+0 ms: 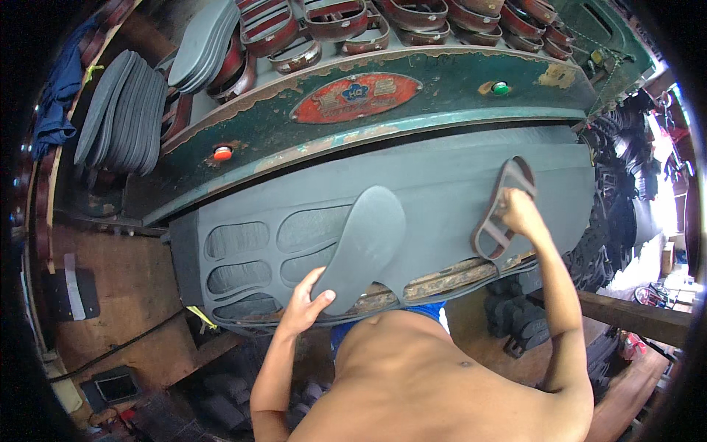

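My left hand point(300, 303) grips a flat grey shoe sole point(372, 228) by its lower end, thumb on the upper face. The sole is tilted above a large grey sheet point(449, 169) with several sole-shaped cut-outs in its left part. My right hand point(520, 212) is closed around the middle of a sole-shaped cutting die point(496, 234), a reddish-brown metal frame with crossbars. This die is at the right part of the sheet; I cannot tell whether its edge touches the sheet. Along the near edge, gaps in the sheet show a worn surface beneath.
A green press beam point(471, 88) with a red button point(222, 153) and a green button point(501, 88) spans the far side. More cutting dies point(335, 22) sit above it. Stacked grey soles point(121, 110) stand at left. A wooden beam point(626, 317) and dark scraps lie right.
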Motion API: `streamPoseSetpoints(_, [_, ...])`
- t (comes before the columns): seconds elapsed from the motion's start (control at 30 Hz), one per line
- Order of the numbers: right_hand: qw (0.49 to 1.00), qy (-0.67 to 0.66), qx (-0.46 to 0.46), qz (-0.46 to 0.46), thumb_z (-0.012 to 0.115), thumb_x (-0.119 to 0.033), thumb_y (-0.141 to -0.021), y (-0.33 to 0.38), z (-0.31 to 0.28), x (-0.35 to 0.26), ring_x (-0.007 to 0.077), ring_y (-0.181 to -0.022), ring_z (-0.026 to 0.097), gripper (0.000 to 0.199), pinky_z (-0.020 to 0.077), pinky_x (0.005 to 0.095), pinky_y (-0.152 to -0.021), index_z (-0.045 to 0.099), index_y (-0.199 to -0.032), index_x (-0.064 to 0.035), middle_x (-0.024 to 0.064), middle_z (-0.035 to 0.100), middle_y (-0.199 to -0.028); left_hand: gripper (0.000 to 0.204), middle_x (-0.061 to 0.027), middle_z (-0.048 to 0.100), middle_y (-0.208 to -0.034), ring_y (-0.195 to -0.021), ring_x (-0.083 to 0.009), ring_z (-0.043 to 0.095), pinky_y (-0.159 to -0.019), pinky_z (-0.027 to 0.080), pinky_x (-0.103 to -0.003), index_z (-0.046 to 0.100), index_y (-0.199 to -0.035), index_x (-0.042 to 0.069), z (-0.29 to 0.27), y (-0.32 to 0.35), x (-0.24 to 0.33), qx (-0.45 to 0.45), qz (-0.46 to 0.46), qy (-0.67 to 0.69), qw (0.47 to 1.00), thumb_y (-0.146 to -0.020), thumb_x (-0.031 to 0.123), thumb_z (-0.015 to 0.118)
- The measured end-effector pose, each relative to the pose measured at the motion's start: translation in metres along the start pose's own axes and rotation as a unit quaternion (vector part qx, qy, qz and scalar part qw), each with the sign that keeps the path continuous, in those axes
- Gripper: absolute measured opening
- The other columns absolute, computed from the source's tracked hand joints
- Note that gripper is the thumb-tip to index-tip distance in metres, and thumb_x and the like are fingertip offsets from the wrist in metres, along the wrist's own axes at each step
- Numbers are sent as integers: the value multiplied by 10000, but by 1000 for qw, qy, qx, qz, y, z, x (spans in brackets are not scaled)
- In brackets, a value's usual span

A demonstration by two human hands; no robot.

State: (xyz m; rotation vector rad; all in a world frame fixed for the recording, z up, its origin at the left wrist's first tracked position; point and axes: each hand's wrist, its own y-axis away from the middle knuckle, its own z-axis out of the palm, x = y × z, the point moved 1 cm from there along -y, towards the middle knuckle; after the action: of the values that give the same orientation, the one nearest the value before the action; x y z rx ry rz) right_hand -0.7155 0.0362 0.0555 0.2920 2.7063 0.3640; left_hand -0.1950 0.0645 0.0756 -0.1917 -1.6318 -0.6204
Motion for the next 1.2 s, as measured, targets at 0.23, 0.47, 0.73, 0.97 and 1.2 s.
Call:
streamPoseSetpoints(0.23, [1000,-15,-10,-15,790,-24,-705,-5,36,-24,470,-1275,553,642,468,512,-1031,540,-1297,-20,277,586,-1330,625,-158,637,-1327,-1265,-244,581,-1119,417,-361,556,-1418,-83,40,-44,-15,52,1,-47,998,-940,241,795])
streamPoseSetpoints(0.47, [933,-190,-41,-304,969,-228,-636,14,7,-94,407,-1540,310,1223,262,449,-1289,270,-1621,-39,270,344,-1619,538,-131,675,-1151,-1084,-263,640,-959,499,-379,670,-1316,10,42,-55,-15,42,105,-217,970,-818,107,849])
streamPoseSetpoints(0.73, [921,-258,-51,-287,882,-161,-764,21,72,-116,349,-1130,616,530,496,420,-990,662,-1229,-33,153,636,-1152,738,-177,563,-1175,-1085,-318,569,-1004,459,-420,511,-1414,12,60,-59,-69,189,186,-181,947,-781,121,873])
streamPoseSetpoints(0.97, [933,-225,58,-275,906,-226,-743,34,84,-112,353,-1048,587,532,489,439,-932,657,-1166,-20,148,619,-1070,553,-220,499,-1192,-1115,-369,523,-1011,437,-454,502,-1285,5,83,-56,-87,197,231,-228,925,-833,75,813])
streamPoseSetpoints(1.2, [931,-212,129,-268,907,-288,-748,42,100,-112,370,-994,589,583,499,458,-886,657,-1196,-10,157,619,-1002,495,-242,526,-1192,-1105,-406,534,-990,455,-479,567,-1304,11,77,-61,-69,185,159,-302,921,-892,163,795])
